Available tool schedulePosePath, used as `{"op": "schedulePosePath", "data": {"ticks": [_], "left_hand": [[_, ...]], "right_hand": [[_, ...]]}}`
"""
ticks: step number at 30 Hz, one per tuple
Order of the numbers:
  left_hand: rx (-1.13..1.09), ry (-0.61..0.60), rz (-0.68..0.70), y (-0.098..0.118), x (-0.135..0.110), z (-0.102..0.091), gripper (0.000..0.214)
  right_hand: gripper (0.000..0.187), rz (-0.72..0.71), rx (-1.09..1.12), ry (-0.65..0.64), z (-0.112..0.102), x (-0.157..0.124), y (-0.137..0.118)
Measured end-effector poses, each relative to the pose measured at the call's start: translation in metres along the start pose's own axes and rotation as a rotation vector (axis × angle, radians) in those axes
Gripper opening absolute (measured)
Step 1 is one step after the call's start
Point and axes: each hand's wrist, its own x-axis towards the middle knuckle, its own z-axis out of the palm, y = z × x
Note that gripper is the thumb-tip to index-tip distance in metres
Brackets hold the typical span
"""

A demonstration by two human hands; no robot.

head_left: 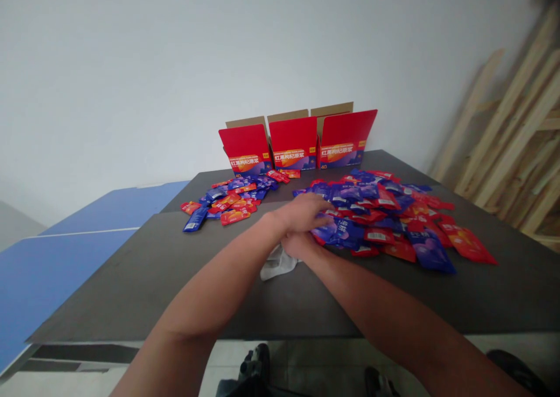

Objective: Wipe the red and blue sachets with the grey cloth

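My left hand (pixel 301 214) reaches forward with its fingers lying over the near left edge of a large heap of red and blue foil sachets (pixel 376 213). My right hand (pixel 297 245) sits just below it, partly hidden by the left, beside a blue sachet (pixel 335 233). I cannot tell whether either hand holds anything. A crumpled white cloth or plastic piece (pixel 277 263) lies under my wrists. A smaller heap of sachets (pixel 230 201) lies to the left. Behind it stand three open red cardboard display boxes (pixel 294 143) printed with Chinese text; their insides are hidden.
Everything lies on a dark grey table (pixel 131 280). A blue table (pixel 56 263) adjoins it on the left, and a white wall (pixel 175 64) rises behind. Wooden slats (pixel 507 140) lean at the right. Dark objects (pixel 254 371) sit on the floor below the front edge.
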Motion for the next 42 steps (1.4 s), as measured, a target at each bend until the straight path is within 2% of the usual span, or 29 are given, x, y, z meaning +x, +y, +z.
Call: {"op": "schedulePosePath", "data": {"ticks": [2,3,5,6,9,12,14,17,19,21,23,24,26,27,29,30,32,34,37,42], "left_hand": [[0.009,0.124,-0.212,-0.024,-0.019,-0.014,0.033],[0.043,0.133,-0.373,-0.039,-0.032,-0.019,0.032],[0.175,0.044,-0.793,-0.07,-0.061,-0.025,0.031],[0.21,0.018,-0.917,-0.084,-0.077,-0.025,0.033],[0.275,-0.015,-1.137,-0.117,-0.121,-0.019,0.057],[0.316,-0.004,-1.238,-0.132,-0.147,-0.014,0.072],[0.331,0.003,-1.251,-0.134,-0.153,-0.011,0.074],[0.394,0.051,-1.197,-0.124,-0.15,-0.004,0.079],[0.416,0.127,-1.157,-0.111,-0.146,0.002,0.087],[0.324,0.256,-1.157,-0.094,-0.141,0.009,0.092],[0.054,0.472,-1.177,-0.076,-0.137,0.013,0.088],[-0.168,0.598,-1.177,-0.068,-0.135,0.014,0.081],[-0.76,0.774,-1.113,-0.053,-0.135,0.014,0.062],[-1.077,0.804,-1.046,-0.047,-0.137,0.013,0.053],[-1.595,0.79,-0.864,-0.038,-0.14,0.012,0.043],[-1.763,0.772,-0.778,-0.035,-0.143,0.012,0.04],[-1.938,0.763,-0.651,-0.033,-0.145,0.013,0.038],[-1.997,0.766,-0.601,-0.034,-0.145,0.015,0.037],[-2.016,0.733,-0.605,-0.037,-0.142,0.018,0.036],[-2.054,0.512,-0.614,-0.038,-0.137,0.025,0.043]], "right_hand": [[0.031,0.046,0.027,0.011,0.007,-0.013,-0.001],[0.032,0.07,0.042,0.011,0.01,-0.018,-0.001],[0.035,0.114,0.067,0.011,0.012,-0.022,-0.001],[0.035,0.128,0.072,0.009,0.012,-0.023,-0.001],[0.036,0.145,0.07,-0.003,0.011,-0.02,-0.002],[0.036,0.15,0.069,-0.01,0.01,-0.019,-0.003],[0.036,0.15,0.074,-0.01,0.01,-0.019,-0.003],[0.036,0.147,0.086,-0.01,0.01,-0.019,-0.002],[0.036,0.147,0.094,-0.011,0.01,-0.02,-0.001],[0.036,0.148,0.097,-0.007,0.011,-0.02,0.0],[0.036,0.142,0.098,0.002,0.011,-0.02,0.001],[0.036,0.135,0.099,0.006,0.011,-0.02,0.001],[0.037,0.118,0.095,0.013,0.01,-0.021,0.001],[0.037,0.109,0.089,0.015,0.01,-0.021,0.001],[0.037,0.092,0.069,0.017,0.008,-0.022,0.0],[0.037,0.081,0.057,0.017,0.007,-0.023,-0.001],[0.035,0.048,0.029,0.012,0.003,-0.026,-0.003],[0.035,-0.011,-0.002,-0.006,-0.001,-0.028,-0.007],[0.034,-0.138,-0.051,-0.076,-0.006,-0.032,-0.013],[0.036,-0.269,-0.147,-0.188,-0.01,-0.035,-0.02]]}}
